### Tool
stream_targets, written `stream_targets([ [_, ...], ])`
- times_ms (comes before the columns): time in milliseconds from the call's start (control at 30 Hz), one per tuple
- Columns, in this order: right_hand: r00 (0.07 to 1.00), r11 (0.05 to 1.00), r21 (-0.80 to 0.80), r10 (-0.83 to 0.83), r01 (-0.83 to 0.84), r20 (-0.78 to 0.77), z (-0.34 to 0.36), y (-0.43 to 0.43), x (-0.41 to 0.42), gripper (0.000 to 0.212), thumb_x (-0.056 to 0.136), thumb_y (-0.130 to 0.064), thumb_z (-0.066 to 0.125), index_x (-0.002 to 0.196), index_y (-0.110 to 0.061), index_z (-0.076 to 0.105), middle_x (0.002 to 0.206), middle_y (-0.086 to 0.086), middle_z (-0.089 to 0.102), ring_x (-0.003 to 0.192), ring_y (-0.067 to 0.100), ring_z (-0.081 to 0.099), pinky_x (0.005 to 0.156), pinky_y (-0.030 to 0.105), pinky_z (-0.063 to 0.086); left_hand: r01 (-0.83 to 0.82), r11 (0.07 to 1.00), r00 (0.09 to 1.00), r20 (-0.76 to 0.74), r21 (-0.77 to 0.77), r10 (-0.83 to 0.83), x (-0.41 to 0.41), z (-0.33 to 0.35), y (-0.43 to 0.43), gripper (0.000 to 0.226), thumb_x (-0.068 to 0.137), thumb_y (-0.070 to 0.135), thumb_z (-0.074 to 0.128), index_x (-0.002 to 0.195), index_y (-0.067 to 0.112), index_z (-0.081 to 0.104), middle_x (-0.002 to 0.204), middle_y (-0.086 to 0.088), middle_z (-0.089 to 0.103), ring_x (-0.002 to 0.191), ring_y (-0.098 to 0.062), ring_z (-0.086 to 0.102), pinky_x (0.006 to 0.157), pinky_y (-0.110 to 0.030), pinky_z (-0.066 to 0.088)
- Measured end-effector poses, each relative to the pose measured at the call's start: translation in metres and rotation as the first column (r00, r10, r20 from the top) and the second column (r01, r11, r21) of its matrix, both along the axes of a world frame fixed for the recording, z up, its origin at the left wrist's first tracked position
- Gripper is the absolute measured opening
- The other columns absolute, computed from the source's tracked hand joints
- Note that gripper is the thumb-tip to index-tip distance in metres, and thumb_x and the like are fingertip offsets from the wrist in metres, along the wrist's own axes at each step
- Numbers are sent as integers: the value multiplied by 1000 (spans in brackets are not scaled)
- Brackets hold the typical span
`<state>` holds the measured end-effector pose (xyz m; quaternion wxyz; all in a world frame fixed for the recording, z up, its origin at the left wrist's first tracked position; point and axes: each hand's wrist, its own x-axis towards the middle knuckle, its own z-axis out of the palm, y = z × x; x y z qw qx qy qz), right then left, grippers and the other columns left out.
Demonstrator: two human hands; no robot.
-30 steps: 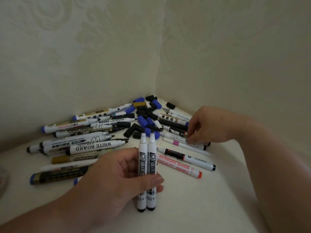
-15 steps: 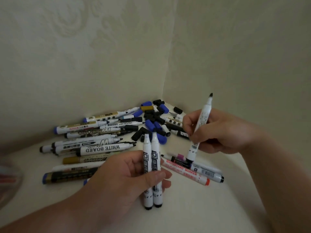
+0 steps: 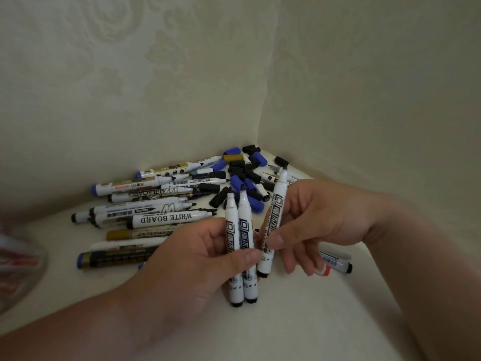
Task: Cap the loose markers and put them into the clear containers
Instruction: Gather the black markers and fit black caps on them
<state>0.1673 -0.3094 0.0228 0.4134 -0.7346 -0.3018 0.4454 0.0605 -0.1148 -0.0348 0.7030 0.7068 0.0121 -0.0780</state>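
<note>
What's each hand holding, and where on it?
Left hand grips two uncapped white markers side by side around mid-barrel, tips up. Right hand pinches a third uncapped marker on its lower barrel.

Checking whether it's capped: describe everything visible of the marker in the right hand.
The marker is a white, plastic-looking barrel with black print, a black plug at its lower end and a tapered white neck on top. No cap is on it; the nib is lost against dark caps behind. It is held nib end up, leaning right. The right hand pinches its lower half between thumb and fingers. It is close beside the pair in the left hand; whether they touch is unclear.
</note>
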Motion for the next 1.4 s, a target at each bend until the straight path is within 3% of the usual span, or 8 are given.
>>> stream_targets([
  [167, 990, 997, -69, -17, 27, 142, 4, 5, -4, 38, 82, -26, 76, 93, 10, 71, 75, 16, 74, 46, 17, 61, 45, 23, 51, 27, 999, 999, 22, -21, -26, -1, 0, 1, 23, 77, 11, 75, 100, 13, 77, 94, -7, 79, 89, -23, 77, 78, -32, 62],
  [333, 982, 994, -96, -32, 51, 189, 9, 5, -12, 13, 84, -9, 77, 91, 0, 73, 73, 12, 73, 51, 17, 64, 48, 27, 55, 50, 999, 998, 33, -16, -49, -2, -1, 2, 31, 78, 9, 75, 109, 16, 76, 100, -3, 79, 95, -19, 76, 80, -27, 61],
  [433, 976, 990, -121, -43, 70, 215, 12, 9, -17, 16, 84, -3, 77, 98, 0, 72, 76, 11, 75, 60, 19, 70, 57, 32, 61, 58, 998, 997, 48, -2, -58, -2, -2, 3, 32, 79, 9, 77, 110, 17, 76, 101, -1, 79, 95, -18, 76, 80, -26, 60],
  [567, 971, 981, -187, -11, 58, 241, 16, 12, -24, 15, 86, -6, 77, 100, -7, 74, 81, 7, 78, 68, 20, 75, 65, 32, 62, 50, 998, 997, 58, -24, -49, -1, -4, 2, 34, 74, 11, 79, 107, 15, 77, 101, -5, 79, 96, -22, 76, 83, -33, 61],
  [733, 954, 962, -260, 3, 79, 300, 20, 12, -34, 8, 89, -11, 75, 97, -12, 77, 75, -2, 77, 69, 14, 76, 59, 19, 57, 26, 1000, 996, 90, 5, -27, -1, -6, 1, 37, 69, 18, 83, 106, 20, 79, 102, -6, 79, 97, -25, 75, 89, -44, 59],
  [967, 961, 962, -263, -3, 79, 275, 22, 13, -33, 15, 89, -11, 75, 104, -9, 74, 89, 8, 78, 81, 22, 77, 77, 36, 63, 4, 997, 993, 114, 81, -14, -3, -3, 0, 35, 70, 19, 83, 102, 32, 79, 99, 1, 79, 94, -19, 76, 85, -39, 60],
  [1233, 946, 923, -382, 78, 51, 314, 23, 14, -36, 15, 92, -23, 72, 92, -8, 76, 82, 3, 78, 70, 12, 75, 58, 11, 51, 58, 994, 990, 124, 90, -69, -5, 4, -6, 52, 68, 15, 78, 102, 54, 73, 100, 6, 79, 95, -14, 76, 86, -29, 60],
  [1400, 892, 917, -397, 143, 44, 429, 25, 14, -35, 28, 87, -39, 77, 86, -11, 76, 70, 0, 75, 52, 5, 64, 55, 15, 51, 116, 993, 992, 46, 20, -117, -4, 1, -3, 54, 66, 11, 78, 115, 32, 71, 98, -6, 79, 93, -24, 77, 85, -35, 61],
])
